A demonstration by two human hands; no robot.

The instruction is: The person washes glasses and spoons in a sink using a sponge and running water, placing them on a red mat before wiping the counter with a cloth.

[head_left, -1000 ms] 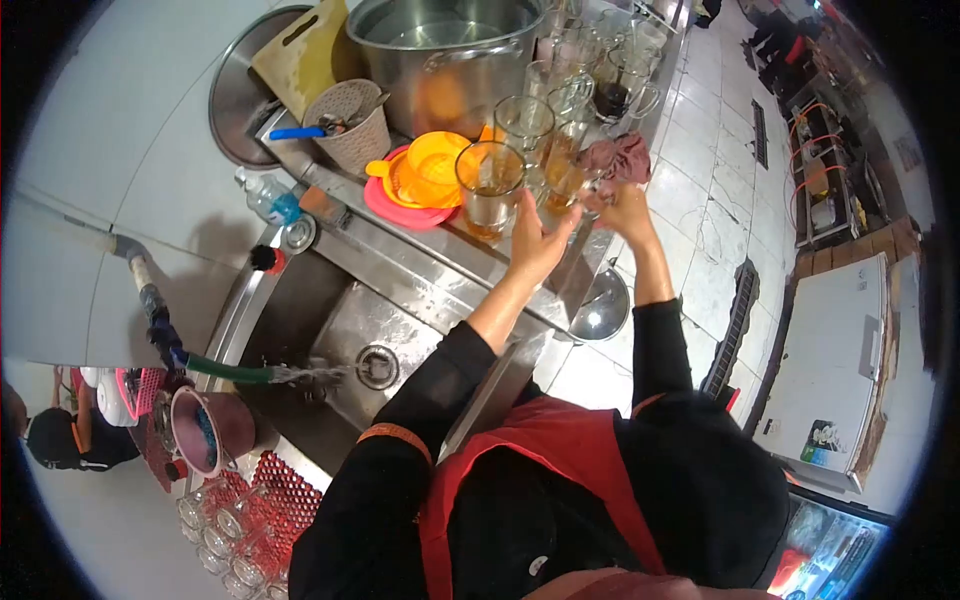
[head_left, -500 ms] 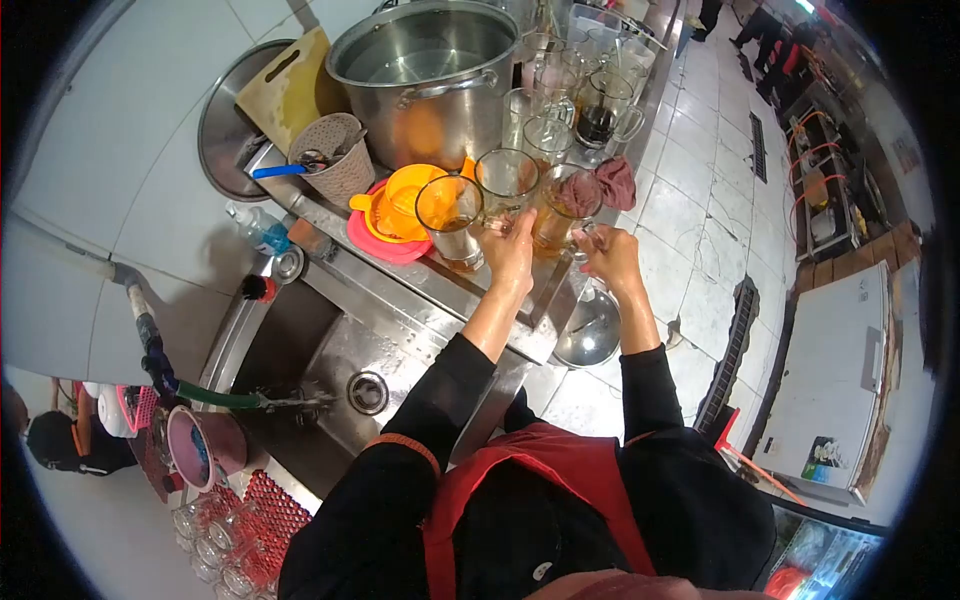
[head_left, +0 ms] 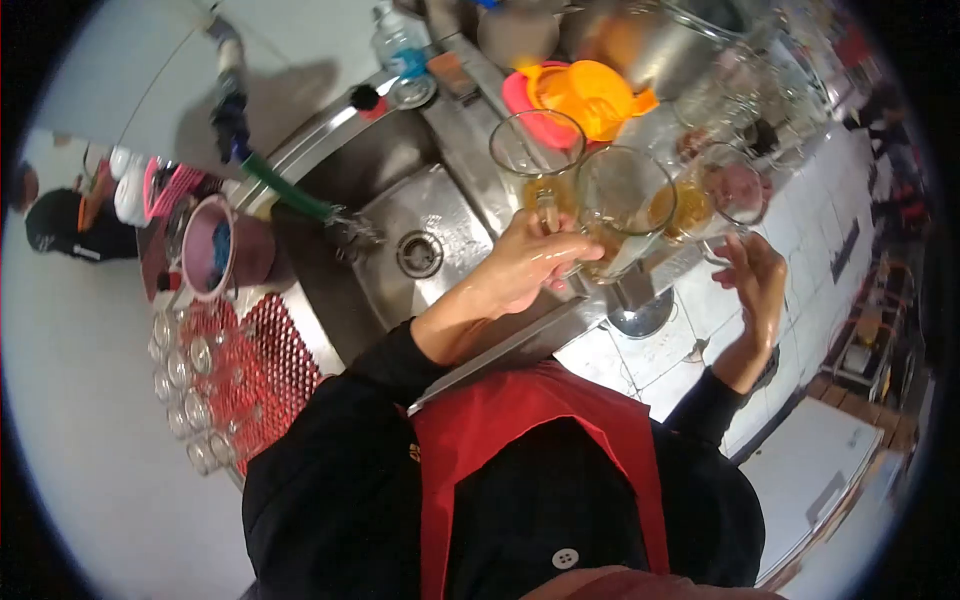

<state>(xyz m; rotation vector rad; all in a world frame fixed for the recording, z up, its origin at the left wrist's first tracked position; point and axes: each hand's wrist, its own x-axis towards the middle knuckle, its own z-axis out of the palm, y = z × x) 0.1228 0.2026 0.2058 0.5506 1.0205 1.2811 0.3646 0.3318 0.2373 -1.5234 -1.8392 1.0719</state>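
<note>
My left hand (head_left: 525, 268) grips two glass mugs by their handles, one (head_left: 537, 160) nearer the sink and one (head_left: 622, 205) beside it, both holding a little amber liquid. My right hand (head_left: 755, 285) holds a third glass mug (head_left: 722, 195) with amber liquid at its handle. All three mugs hang in the air above the right edge of the steel sink (head_left: 400, 215). A green hose (head_left: 285, 190) runs water into the sink near the drain (head_left: 420, 253).
An orange and pink plastic stack (head_left: 580, 95) sits on the steel counter behind the mugs, with a large pot (head_left: 690, 45) further back. A red rack (head_left: 245, 365) with several upturned glasses and a pink jug (head_left: 215, 260) lie left of the sink. A person in a black cap (head_left: 60, 225) is far left.
Both hands have lifted the three mugs off the counter and carried them toward the sink. The view has swung left, so the sink is now central.
</note>
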